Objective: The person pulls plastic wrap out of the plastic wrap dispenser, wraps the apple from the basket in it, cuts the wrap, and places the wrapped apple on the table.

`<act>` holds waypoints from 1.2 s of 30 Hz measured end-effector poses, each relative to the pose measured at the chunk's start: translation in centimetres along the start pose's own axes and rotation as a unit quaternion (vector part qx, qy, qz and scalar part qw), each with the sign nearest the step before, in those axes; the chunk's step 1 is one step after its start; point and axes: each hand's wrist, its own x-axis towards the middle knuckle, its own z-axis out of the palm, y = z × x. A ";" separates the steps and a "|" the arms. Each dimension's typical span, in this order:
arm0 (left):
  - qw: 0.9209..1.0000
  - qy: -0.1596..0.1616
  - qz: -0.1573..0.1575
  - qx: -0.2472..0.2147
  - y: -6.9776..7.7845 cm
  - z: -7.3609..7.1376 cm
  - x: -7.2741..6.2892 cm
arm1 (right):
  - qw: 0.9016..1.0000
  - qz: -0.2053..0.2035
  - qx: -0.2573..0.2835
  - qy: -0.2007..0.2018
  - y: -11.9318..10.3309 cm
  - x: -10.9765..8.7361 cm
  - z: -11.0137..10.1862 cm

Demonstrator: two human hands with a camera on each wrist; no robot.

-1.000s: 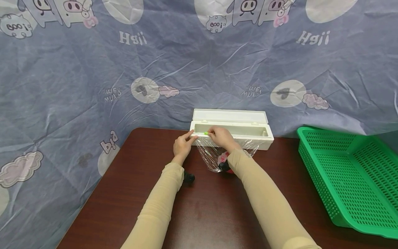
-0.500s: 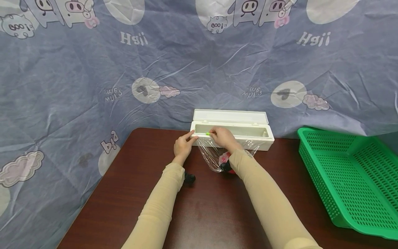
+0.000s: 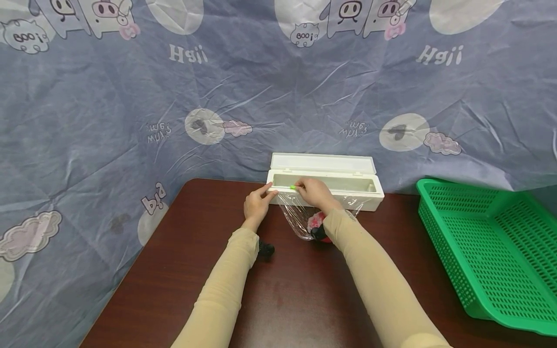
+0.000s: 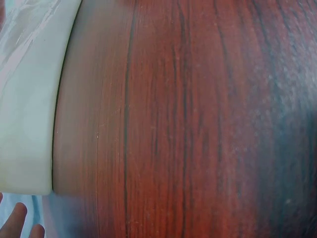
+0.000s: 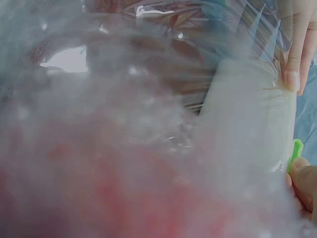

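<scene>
A white cling film dispenser point(image 3: 367, 202) stands at the back of the table with its lid raised. Clear cling film point(image 3: 290, 213) hangs from its front edge and looks wrinkled. My left hand point(image 3: 256, 207) grips the dispenser's left front corner; in the left wrist view its fingertips point(image 4: 16, 220) show past the dispenser's end. My right hand point(image 3: 314, 192) pinches a small green slide cutter point(image 3: 292, 187) on the front rim, left of the middle. In the right wrist view the green cutter point(image 5: 296, 149) sits between thumb and finger, and blurred film fills much of the picture.
A green perforated basket point(image 3: 472, 295) stands at the right. The dark wooden table point(image 3: 300, 299) reaches to a patterned cloth point(image 3: 278, 96) hung behind. A black and red item point(image 3: 321, 234) under my right wrist is partly behind the film; a black piece point(image 3: 265, 249) shows by the left sleeve.
My right hand and the green cutter have slid slightly to the right along the dispenser's front rim. My left hand keeps its place at the corner.
</scene>
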 end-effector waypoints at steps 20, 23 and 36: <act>1.000 0.002 0.006 -0.005 0.2 -0.4 -0.1 | 1.000 -0.002 0.002 -0.015 1.6 -0.6 -1.0; 1.000 -0.006 0.001 -0.006 0.2 -0.3 -0.3 | 1.000 0.007 0.001 -0.019 1.8 -0.9 -1.0; 1.000 0.004 -0.004 -0.002 0.4 -0.1 -0.3 | 1.000 0.019 0.009 -0.009 2.7 -1.9 -1.7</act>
